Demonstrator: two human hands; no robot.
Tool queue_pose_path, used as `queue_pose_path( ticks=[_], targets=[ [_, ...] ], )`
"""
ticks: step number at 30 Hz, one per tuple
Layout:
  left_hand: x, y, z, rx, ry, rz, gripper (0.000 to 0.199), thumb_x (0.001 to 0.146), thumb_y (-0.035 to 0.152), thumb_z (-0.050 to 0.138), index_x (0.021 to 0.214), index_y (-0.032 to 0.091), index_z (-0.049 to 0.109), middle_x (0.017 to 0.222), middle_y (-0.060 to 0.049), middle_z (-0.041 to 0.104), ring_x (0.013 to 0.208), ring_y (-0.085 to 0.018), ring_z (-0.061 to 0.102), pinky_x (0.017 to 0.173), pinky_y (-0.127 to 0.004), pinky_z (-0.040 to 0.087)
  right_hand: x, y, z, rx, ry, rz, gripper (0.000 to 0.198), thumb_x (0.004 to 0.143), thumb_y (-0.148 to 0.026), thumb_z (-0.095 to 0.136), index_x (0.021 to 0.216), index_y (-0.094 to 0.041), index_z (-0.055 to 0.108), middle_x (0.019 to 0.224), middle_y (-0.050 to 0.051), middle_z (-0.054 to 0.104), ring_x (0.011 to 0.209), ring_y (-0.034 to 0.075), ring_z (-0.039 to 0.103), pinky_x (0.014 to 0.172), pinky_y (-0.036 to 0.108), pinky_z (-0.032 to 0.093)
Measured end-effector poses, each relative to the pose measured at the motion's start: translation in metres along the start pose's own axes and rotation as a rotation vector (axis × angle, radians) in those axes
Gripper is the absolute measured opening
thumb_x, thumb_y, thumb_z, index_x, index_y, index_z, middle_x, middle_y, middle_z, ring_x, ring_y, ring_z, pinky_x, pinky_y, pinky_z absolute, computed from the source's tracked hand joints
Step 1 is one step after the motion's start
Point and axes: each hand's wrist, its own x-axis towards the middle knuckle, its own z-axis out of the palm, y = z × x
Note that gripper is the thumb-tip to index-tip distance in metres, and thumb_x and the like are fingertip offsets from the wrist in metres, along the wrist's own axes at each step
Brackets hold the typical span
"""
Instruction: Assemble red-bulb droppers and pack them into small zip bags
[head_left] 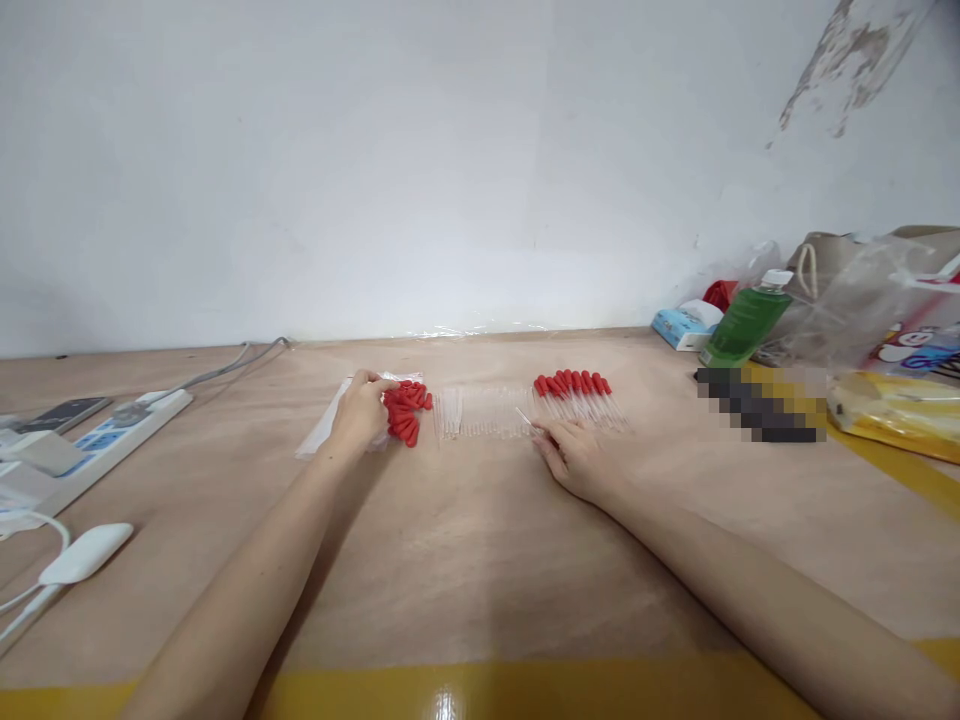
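My left hand [361, 410] is at the left side of a pile of red rubber bulbs [406, 408], its bent fingers touching them. The fingertips are partly hidden, so what they pinch does not show. Between thumb and fingers, my right hand [574, 455] holds a thin glass dropper tube [524, 415], its free end pointing up and left. A row of bare glass tubes [480, 412] lies side by side between my hands. Just beyond the right hand lie several glass droppers [576, 392] with red bulbs fitted on their far ends.
A clear plastic bag [319, 428] lies under the left hand. At left are a power strip [112, 445], a phone [66, 414] and a white adapter [88, 553]. On the right stand a green bottle [746, 320], a tissue pack [681, 326] and plastic bags [862, 300]. A wall [465, 180] closes the back.
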Motion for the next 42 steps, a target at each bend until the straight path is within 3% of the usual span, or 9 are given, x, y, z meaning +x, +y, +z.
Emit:
queue_pose_path(
  ticks=[4, 7, 10, 14, 22, 38, 42],
  targets=[
    [-0.001, 0.021, -0.01, -0.184, 0.131, 0.042, 0.034, 0.071, 0.004, 0.041, 0.09, 0.016, 0.066, 0.09, -0.007, 0.052, 0.088, -0.022, 0.055, 0.078, -0.037, 0.046, 0.001, 0.0, -0.001, 0.021, 0.0, -0.006, 0.023, 0.088, -0.024, 0.038, 0.102, -0.019, 0.055, 0.089, 0.005, 0.066, 0.078, 0.016, 0.059, 0.074, 0.031, 0.039],
    [-0.017, 0.048, 0.001, -0.287, 0.124, 0.095, 0.027, 0.075, 0.01, 0.045, 0.091, 0.016, 0.066, 0.097, -0.007, 0.053, 0.092, -0.019, 0.055, 0.08, -0.032, 0.047, 0.002, -0.002, -0.003, 0.025, 0.008, -0.018, 0.019, 0.086, -0.023, 0.04, 0.095, -0.019, 0.056, 0.083, 0.004, 0.065, 0.072, 0.015, 0.058, 0.074, 0.031, 0.038],
    [-0.047, 0.076, 0.023, -0.455, -0.02, 0.213, 0.022, 0.074, 0.012, 0.053, 0.09, 0.017, 0.066, 0.095, -0.005, 0.056, 0.087, -0.016, 0.056, 0.072, -0.026, 0.048, 0.001, -0.005, -0.005, 0.022, 0.033, -0.022, 0.017, 0.085, -0.022, 0.042, 0.092, -0.019, 0.056, 0.08, 0.003, 0.064, 0.067, 0.014, 0.057, 0.074, 0.031, 0.036],
    [-0.079, 0.096, 0.041, -0.539, -0.221, 0.253, 0.016, 0.08, 0.022, 0.053, 0.092, 0.02, 0.064, 0.081, -0.002, 0.061, 0.068, -0.012, 0.056, 0.06, -0.024, 0.046, 0.0, -0.008, -0.007, 0.02, 0.044, -0.071, 0.015, 0.085, -0.022, 0.044, 0.091, -0.019, 0.057, 0.082, 0.003, 0.065, 0.068, 0.013, 0.056, 0.075, 0.032, 0.034],
    [-0.083, 0.098, 0.039, -0.531, -0.228, 0.237, 0.017, 0.083, 0.028, 0.05, 0.093, 0.02, 0.061, 0.084, -0.002, 0.063, 0.072, -0.014, 0.056, 0.064, -0.025, 0.044, 0.001, -0.01, -0.008, 0.018, -0.027, -0.18, 0.016, 0.085, -0.021, 0.043, 0.091, -0.018, 0.058, 0.082, 0.004, 0.064, 0.072, 0.014, 0.056, 0.078, 0.033, 0.034],
    [-0.081, 0.093, 0.044, -0.623, -0.249, 0.189, 0.019, 0.083, 0.028, 0.051, 0.097, 0.019, 0.06, 0.086, -0.003, 0.064, 0.074, -0.015, 0.057, 0.067, -0.027, 0.045, 0.001, -0.01, -0.009, 0.059, -0.09, -0.164, 0.018, 0.085, -0.022, 0.041, 0.093, -0.018, 0.057, 0.081, 0.004, 0.062, 0.074, 0.014, 0.056, 0.074, 0.03, 0.038],
    [-0.081, 0.094, 0.043, -0.632, -0.255, 0.18, 0.017, 0.081, 0.03, 0.053, 0.09, 0.018, 0.061, 0.08, -0.002, 0.064, 0.071, -0.014, 0.057, 0.065, -0.026, 0.046, 0.0, -0.011, -0.007, 0.06, -0.097, -0.184, 0.018, 0.085, -0.022, 0.042, 0.094, -0.019, 0.058, 0.082, 0.003, 0.062, 0.075, 0.013, 0.055, 0.074, 0.03, 0.037]
  ],
)
